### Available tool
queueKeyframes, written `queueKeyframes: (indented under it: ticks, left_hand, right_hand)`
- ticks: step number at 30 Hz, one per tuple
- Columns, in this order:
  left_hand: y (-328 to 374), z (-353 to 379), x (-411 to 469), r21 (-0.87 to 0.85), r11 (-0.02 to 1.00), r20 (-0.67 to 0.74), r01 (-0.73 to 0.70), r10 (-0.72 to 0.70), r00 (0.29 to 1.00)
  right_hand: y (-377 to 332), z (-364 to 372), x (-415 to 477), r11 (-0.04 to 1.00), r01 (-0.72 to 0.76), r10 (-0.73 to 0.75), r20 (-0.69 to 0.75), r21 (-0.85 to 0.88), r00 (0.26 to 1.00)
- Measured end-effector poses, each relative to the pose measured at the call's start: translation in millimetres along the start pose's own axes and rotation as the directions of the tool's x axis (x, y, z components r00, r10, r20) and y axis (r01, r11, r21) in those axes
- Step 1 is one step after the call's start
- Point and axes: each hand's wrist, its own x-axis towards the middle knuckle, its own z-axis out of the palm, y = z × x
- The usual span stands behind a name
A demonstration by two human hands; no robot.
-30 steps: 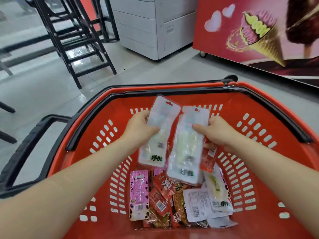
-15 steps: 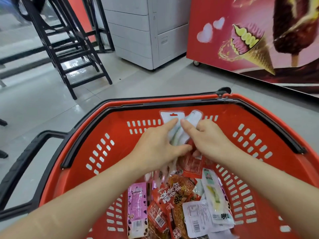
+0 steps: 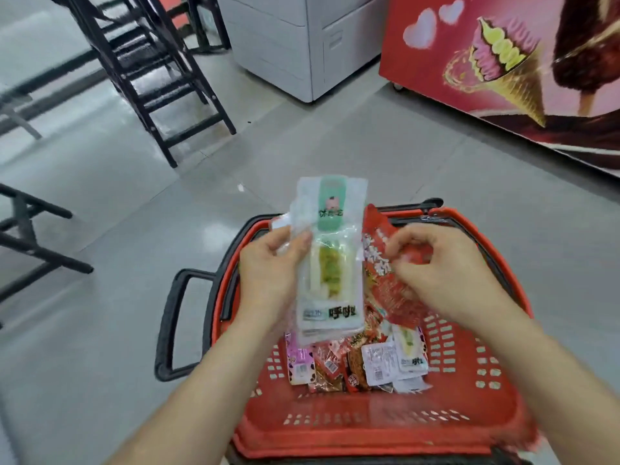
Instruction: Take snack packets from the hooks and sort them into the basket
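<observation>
Nearest, two bare forearms reach out over the red basket (image 3: 385, 427), which stands on the floor with its black handle (image 3: 171, 323) out to the left; on the basket's bottom lies a loose heap of snack packets, a pink packet (image 3: 300, 364) at the left, red and brown ones in the middle, a white barcoded packet (image 3: 379, 364) at the right. Above the heap, the left hand (image 3: 268, 273) grips a small stack of clear packets (image 3: 330, 263) upright, thumb across the front and fingers behind; the front one shows a green label and a pale yellow-green snack. Just beside it, touching its right edge, a red packet (image 3: 399, 297) is pinched by the curled fingers of the right hand (image 3: 446, 270); both are held over the basket, not in it. Beyond, the grey tiled floor (image 3: 335, 146); farther left a black step frame (image 3: 151, 68); at the back a grey cabinet (image 3: 285, 38) and a red freezer (image 3: 419, 72) pictured with ice-cream cones.
</observation>
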Motion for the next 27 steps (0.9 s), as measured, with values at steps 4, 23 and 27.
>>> queueKeyframes:
  ticks: [4, 23, 27]
  left_hand:
    - [104.7, -24.7, -45.4, -0.118, 0.992, -0.118, 0.052, -0.066, 0.991]
    - [541.9, -206.4, -272.1, -0.24, 0.871, -0.606, -0.428, 0.21, 0.767]
    - [565.5, -230.9, -300.6, -0.041, 0.822, -0.733, -0.567, 0.361, 0.576]
  right_hand:
    - [-96.8, -56.1, -22.6, 0.946, -0.144, 0.178, -0.093, 0.291, 0.98]
    - [-583.2, -153.9, -126.8, 0.678, 0.172, -0.346, 0.104, 0.715, 0.932]
    - [-616.6, -153.6, -125.5, 0.674, 0.195, -0.49, 0.233, 0.713, 0.84]
